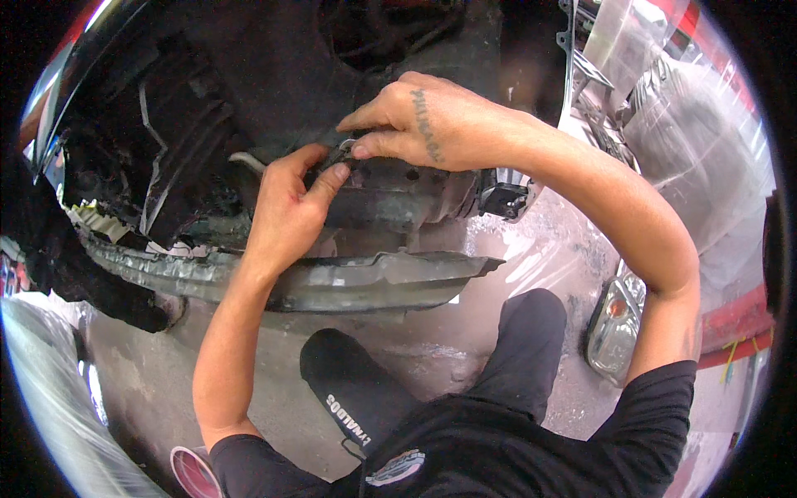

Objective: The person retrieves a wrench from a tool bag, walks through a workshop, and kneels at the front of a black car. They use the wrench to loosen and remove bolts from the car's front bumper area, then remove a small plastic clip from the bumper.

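In front of me is the dark, stripped underside of a vehicle's body (274, 75). My left hand (290, 203) reaches up to it, thumb and forefinger closed on a small dark metal piece (339, 154) with a rounded, shiny end. Thumb and fingers of my right hand (415, 123) pinch that same end from the other side, its forefinger pointing to the left. Fingers cover much of the piece, so its kind is unclear. A pale rod-like end (246, 160) sticks out left of my left hand; whether it joins the piece I cannot tell.
Below my hands a long, bent grey metal beam (374, 280) runs crosswise. A black bracket (504, 199) hangs to its upper right. On the floor at right lies a headlight (616, 319). Plastic sheeting (689, 137) drapes things at right; a tape roll (195, 471) is lower left.
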`<state>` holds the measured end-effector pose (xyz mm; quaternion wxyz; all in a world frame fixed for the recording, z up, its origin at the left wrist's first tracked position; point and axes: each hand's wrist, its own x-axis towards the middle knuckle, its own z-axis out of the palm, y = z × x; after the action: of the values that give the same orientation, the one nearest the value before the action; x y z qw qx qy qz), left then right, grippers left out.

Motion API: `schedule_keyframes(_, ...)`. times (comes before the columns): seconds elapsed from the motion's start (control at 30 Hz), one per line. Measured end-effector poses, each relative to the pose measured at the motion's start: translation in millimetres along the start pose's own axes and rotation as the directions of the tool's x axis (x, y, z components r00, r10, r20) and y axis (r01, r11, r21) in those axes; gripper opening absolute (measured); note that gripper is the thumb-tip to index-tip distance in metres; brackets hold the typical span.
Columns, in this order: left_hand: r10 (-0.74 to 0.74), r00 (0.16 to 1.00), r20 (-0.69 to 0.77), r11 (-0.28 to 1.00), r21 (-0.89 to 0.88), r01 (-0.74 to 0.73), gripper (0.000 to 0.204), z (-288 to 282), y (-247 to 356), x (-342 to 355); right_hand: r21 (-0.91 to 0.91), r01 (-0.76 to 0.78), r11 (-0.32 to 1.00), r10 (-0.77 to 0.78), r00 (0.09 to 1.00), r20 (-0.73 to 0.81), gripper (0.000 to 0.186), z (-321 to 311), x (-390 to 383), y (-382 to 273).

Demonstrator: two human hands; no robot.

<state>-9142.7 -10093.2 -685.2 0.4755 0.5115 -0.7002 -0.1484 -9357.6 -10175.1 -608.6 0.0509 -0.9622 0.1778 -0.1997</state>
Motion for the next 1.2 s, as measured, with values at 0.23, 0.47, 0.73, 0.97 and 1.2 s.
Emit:
schedule_keyframes(0.23,0.045,0.999,0.003,0.999,0.018,-0.045,0.028,0.4,-3.5,1.6,-0.009,-0.011,1.000,0.012,0.993,0.116,0.036,1.1,6.3,-0.3)
schedule_keyframes(0.47,0.014,0.999,0.038,1.000,-0.001,-0.014,0.028,-0.9,-5.5,6.8,0.036,0.001,0.999,-0.006,0.994,0.114,0.034,-2.0,11.3,4.9)
schedule_keyframes(0.73,-0.006,1.000,0.028,0.999,-0.046,0.007,0.029,-0.6,-3.7,5.4,0.062,-0.033,0.997,0.024,0.989,0.146,0.036,-0.8,14.3,9.5)
schedule_keyframes(0.97,-0.002,0.999,0.044,0.999,-0.033,0.003,0.029,-1.9,-3.2,6.2,0.050,-0.047,0.998,0.036,0.981,0.191,0.036,-1.4,15.8,3.6)
schedule_keyframes(1.2,0.017,0.999,0.035,1.000,0.005,-0.017,0.027,-1.4,-4.7,6.1,0.112,0.011,0.994,-0.033,0.980,0.195,0.035,4.1,17.9,9.3)
